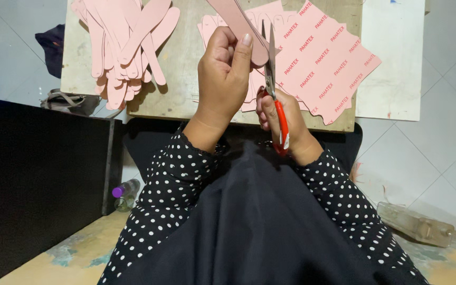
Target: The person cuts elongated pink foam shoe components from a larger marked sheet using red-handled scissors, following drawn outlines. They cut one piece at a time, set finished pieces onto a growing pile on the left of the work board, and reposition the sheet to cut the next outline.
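Observation:
My left hand (222, 74) grips a long pink strip (233, 18) and holds it up over the wooden board (186, 68). My right hand (283, 124) is closed on red-handled scissors (276, 100), whose blades point up and meet the strip's lower end beside my left thumb. Under both hands lies a stack of pink sheets (328, 58) with red print. A heap of cut pink strips (127, 47) with rounded ends lies on the board's left part. Both my sleeves are black with white dots.
A white sheet (391, 58) lies right of the board on the tiled floor. A black panel (38, 174) stands at the left, with a small purple-capped bottle (124, 191) beside it. A clear flat bottle (415, 224) lies at the lower right. A brown bag (67, 101) is at the board's left edge.

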{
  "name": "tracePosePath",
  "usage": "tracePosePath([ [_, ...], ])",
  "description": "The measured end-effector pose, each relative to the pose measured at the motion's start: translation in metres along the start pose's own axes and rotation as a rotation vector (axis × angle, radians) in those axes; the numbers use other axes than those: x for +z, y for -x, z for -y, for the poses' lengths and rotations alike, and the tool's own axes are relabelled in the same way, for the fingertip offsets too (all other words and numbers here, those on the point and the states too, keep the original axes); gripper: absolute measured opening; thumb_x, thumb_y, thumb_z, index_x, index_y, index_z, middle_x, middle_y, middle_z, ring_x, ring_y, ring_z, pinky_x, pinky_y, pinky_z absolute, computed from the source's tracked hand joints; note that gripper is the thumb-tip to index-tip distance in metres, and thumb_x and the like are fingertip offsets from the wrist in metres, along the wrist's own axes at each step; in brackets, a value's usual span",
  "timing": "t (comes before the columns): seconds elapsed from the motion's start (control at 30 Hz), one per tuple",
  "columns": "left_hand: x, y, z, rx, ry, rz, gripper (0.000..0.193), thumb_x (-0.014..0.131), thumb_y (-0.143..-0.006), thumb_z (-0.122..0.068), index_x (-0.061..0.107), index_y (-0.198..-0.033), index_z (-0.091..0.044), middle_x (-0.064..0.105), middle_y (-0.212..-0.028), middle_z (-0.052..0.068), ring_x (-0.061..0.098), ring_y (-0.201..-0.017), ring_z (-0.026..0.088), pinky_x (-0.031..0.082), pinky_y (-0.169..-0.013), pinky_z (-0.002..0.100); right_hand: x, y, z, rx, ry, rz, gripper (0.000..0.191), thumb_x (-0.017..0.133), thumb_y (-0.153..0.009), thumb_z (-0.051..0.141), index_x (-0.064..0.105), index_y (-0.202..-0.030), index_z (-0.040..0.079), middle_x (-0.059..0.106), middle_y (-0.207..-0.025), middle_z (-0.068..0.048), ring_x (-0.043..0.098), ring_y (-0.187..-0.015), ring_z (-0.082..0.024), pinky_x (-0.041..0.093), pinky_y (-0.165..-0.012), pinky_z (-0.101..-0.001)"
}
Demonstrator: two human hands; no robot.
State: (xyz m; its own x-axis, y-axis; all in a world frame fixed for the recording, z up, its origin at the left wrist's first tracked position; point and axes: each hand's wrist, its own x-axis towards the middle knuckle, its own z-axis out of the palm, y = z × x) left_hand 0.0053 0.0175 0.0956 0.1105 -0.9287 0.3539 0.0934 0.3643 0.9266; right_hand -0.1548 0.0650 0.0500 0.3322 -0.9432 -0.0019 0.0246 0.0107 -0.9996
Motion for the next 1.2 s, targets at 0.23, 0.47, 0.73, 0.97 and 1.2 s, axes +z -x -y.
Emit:
tracePosePath([
  [0.23, -0.0008, 0.0015, -0.0017, 0.045, -0.087, -0.011, 0.021, 0.054, -0.112, -0.023, 0.059, -0.105, -0.003, 0.068, -0.085, 0.001, 0.061, -0.074, 0.006, 0.052, -0.067, 0.024, 0.0009, 0.0033, -0.0004, 0.054, -0.036, 0.014, 0.053, 0.055, -0.101, 0.058, 0.054, -0.090, 0.006, 0.047, -0.073, 0.003, 0.042, -0.061, -0.005, 0.037, -0.052, -0.0193],
  [0.47, -0.0002, 0.0025, -0.0049, 0.117, -0.197, -0.026, 0.023, 0.050, -0.114, -0.026, 0.056, -0.106, -0.005, 0.067, -0.084, 0.004, 0.062, -0.075, 0.011, 0.051, -0.069, 0.027, 0.0059, 0.0046, -0.0009, 0.056, -0.019, 0.028, 0.051, 0.055, -0.102, 0.055, 0.054, -0.088, 0.006, 0.048, -0.070, 0.003, 0.041, -0.057, -0.005, 0.036, -0.050, -0.0201],
  [0.73, 0.0011, 0.0004, -0.0091, 0.120, -0.360, 0.071, 0.022, 0.046, -0.114, -0.026, 0.051, -0.106, -0.006, 0.062, -0.081, 0.012, 0.062, -0.069, 0.026, 0.050, -0.064, 0.036, 0.0001, 0.0007, 0.0046, -0.062, 0.033, 0.082, 0.058, 0.047, -0.104, 0.060, 0.055, -0.102, 0.003, 0.055, -0.084, -0.001, 0.053, -0.070, -0.008, 0.048, -0.065, -0.0216],
  [0.97, 0.0029, 0.0043, -0.0087, 0.117, -0.345, 0.076, 0.024, 0.048, -0.113, -0.026, 0.050, -0.103, -0.004, 0.060, -0.078, 0.012, 0.061, -0.067, 0.026, 0.050, -0.064, 0.035, -0.0016, 0.0011, 0.0022, -0.062, 0.011, 0.071, 0.060, 0.046, -0.104, 0.062, 0.054, -0.099, 0.002, 0.051, -0.078, 0.000, 0.049, -0.066, -0.009, 0.044, -0.061, -0.0219],
  [1.2, 0.0012, 0.0043, -0.0063, 0.126, -0.319, 0.089, 0.024, 0.048, -0.113, -0.025, 0.050, -0.100, -0.004, 0.060, -0.077, 0.010, 0.059, -0.066, 0.021, 0.049, -0.063, 0.034, -0.0006, 0.0047, 0.0022, 0.032, -0.147, 0.076, 0.052, 0.053, -0.104, 0.055, 0.052, -0.092, 0.005, 0.045, -0.073, 0.002, 0.041, -0.060, -0.007, 0.035, -0.053, -0.0211],
])
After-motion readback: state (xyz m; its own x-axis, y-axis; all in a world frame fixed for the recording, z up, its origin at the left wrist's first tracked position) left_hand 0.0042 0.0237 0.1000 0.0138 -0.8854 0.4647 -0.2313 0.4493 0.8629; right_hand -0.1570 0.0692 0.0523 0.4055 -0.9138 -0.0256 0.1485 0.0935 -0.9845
